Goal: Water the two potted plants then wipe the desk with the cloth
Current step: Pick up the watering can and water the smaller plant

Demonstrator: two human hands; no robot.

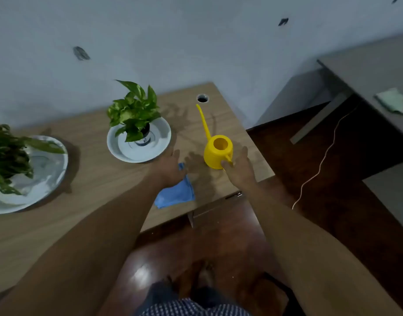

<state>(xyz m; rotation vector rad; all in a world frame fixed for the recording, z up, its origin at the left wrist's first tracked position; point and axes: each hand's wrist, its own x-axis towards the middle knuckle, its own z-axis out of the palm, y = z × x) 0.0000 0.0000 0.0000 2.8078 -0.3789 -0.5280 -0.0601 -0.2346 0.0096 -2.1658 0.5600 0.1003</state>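
A yellow watering can [215, 149] with a long thin spout stands upright near the right end of the wooden desk [100, 176]. My right hand [240, 166] is at its handle, fingers spread beside the can's body; no firm grasp shows. My left hand [171, 166] hovers open over the far corner of a blue cloth [176, 192] lying flat near the desk's front edge. A small potted plant [136, 115] stands in a white dish [159, 135] behind the left hand. A second plant [7, 153] sits in a larger white dish [48, 179] at the far left.
A round cable hole [202, 98] is in the desk behind the can's spout. The wall runs along the back. To the right stands a grey table [373, 71] with a green cloth [393, 101], and a thin cord [321, 160] trails over the dark floor.
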